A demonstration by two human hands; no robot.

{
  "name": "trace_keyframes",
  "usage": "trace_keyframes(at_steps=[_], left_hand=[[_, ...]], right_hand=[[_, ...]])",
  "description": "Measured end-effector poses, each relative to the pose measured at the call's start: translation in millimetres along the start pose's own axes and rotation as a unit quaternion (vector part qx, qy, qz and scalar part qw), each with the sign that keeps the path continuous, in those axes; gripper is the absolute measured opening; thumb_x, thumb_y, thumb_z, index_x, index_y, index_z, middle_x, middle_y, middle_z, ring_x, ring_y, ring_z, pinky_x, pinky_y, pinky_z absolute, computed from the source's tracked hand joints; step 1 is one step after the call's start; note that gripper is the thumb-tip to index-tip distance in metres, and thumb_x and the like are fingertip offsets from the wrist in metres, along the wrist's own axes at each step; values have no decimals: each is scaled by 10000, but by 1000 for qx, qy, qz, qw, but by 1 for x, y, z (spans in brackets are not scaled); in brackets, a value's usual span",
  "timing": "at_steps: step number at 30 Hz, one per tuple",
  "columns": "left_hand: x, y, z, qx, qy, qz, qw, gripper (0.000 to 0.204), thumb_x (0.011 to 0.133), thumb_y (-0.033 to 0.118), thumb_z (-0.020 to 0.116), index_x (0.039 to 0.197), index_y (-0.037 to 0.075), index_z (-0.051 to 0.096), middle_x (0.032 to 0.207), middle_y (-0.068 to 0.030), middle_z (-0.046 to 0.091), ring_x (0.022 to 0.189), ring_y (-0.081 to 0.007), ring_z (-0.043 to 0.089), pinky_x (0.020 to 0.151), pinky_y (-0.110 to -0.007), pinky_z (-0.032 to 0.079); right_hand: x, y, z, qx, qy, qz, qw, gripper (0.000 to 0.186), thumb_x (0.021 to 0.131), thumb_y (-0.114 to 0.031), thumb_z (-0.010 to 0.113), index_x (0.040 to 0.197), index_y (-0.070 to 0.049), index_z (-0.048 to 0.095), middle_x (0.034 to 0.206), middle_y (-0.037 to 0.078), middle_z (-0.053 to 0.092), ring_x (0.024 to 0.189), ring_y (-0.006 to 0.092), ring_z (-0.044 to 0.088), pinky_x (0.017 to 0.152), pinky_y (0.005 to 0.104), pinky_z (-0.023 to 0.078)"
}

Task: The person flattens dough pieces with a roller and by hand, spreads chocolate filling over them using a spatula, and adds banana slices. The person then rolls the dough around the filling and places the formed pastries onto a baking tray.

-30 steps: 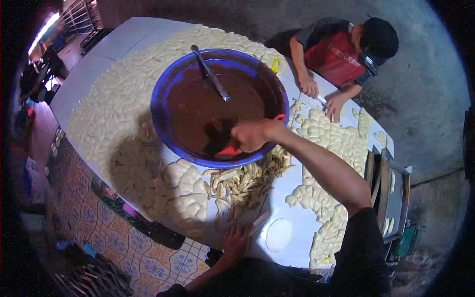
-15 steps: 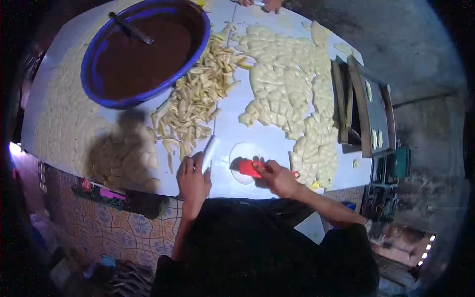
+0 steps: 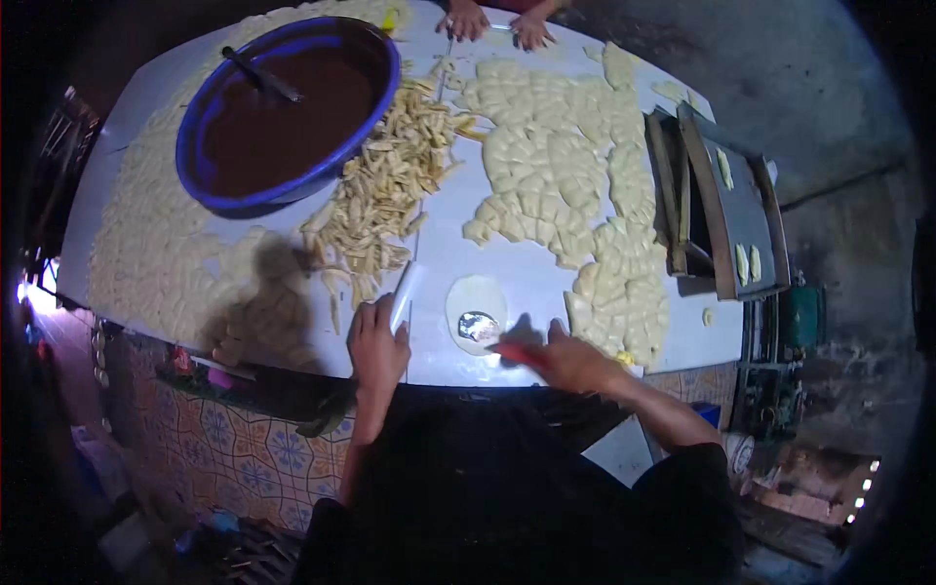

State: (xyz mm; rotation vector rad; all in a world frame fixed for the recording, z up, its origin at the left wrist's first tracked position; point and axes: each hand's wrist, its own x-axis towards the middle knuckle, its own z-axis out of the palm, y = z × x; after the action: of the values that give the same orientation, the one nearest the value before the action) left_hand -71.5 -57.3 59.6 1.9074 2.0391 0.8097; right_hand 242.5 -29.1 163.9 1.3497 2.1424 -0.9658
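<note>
My left hand [image 3: 377,341] is closed round the near end of a white stick like a thin rolling pin [image 3: 407,291], resting on the table. To its right lies a thin, flat dough round [image 3: 473,292]. My right hand [image 3: 570,363] grips a red-handled tool [image 3: 525,355] at the dough's near right edge. A shiny silvery patch [image 3: 478,327] shows on the dough at the tool's tip; I cannot tell whether it is the tool's metal end. Beyond the left hand is a heap of pale yellow-brown strips [image 3: 380,175].
Many cut dough pieces cover the table [image 3: 444,234] at right [image 3: 556,146] and left [image 3: 146,244]. A blue basin [image 3: 283,200] of brown mixture holds a dark-handled utensil [image 3: 263,76]. Trays [image 3: 746,214] with dough sticks stand far right. Another person's hands [image 3: 497,24] rest at the far edge.
My right hand has turned the red-handled tool and drawn it toward the dough's near right edge; a silvery patch now shows. The other person's hands have come further into view. My view has shifted slightly.
</note>
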Motion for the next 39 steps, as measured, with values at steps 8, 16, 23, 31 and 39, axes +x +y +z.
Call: trace_keyframes(at_steps=[8, 16, 23, 31, 39], left_hand=[[-11, 12, 1, 41, 10, -23, 999, 570, 741, 106, 775, 1284, 61, 605, 1170, -109, 590, 1152, -329, 542, 973, -460, 423], [-8, 16, 0, 63, 22, -21, 998, 438, 817, 107, 663, 1252, 66, 654, 1151, -123, 614, 1074, -308, 561, 902, -456, 455], [-9, 15, -7, 53, -3, -49, 997, 538, 785, 113, 740, 1309, 87, 618, 1218, -124, 588, 1174, -341, 531, 1024, -477, 418], [-1, 12, -19, 26, 70, -32, 997, 500, 773, 61, 746, 1261, 38, 637, 1160, -168, 600, 1155, -378, 523, 1052, -476, 413], [11, 41, 23, -126, -19, 135, 983, 321, 832, 25, 681, 1153, 19, 697, 1098, -158, 641, 1076, -368, 566, 928, -473, 474]], right_hand=[[107, 21, -81, 71, 449, -61, 888, 366, 824, -139, 808, 1141, 18, 712, 1076, 210, 729, 911, 273, 719, 821, 355, 565], [233, -146, -42, 24, 369, -244, 897, 281, 782, -235, 767, 1017, -82, 757, 1056, 144, 675, 1052, 357, 627, 892, 446, 535], [252, -151, -43, -16, 400, -209, 892, 221, 781, -204, 764, 940, -53, 739, 984, 152, 663, 971, 352, 645, 841, 459, 535], [176, -77, -71, 224, 333, -204, 893, 192, 853, -71, 759, 1024, 16, 757, 914, 127, 761, 802, 174, 718, 738, 309, 560], [119, -24, 33, 331, 355, -119, 866, 131, 811, -15, 727, 929, -48, 773, 889, 128, 729, 915, 296, 692, 848, 382, 550]])
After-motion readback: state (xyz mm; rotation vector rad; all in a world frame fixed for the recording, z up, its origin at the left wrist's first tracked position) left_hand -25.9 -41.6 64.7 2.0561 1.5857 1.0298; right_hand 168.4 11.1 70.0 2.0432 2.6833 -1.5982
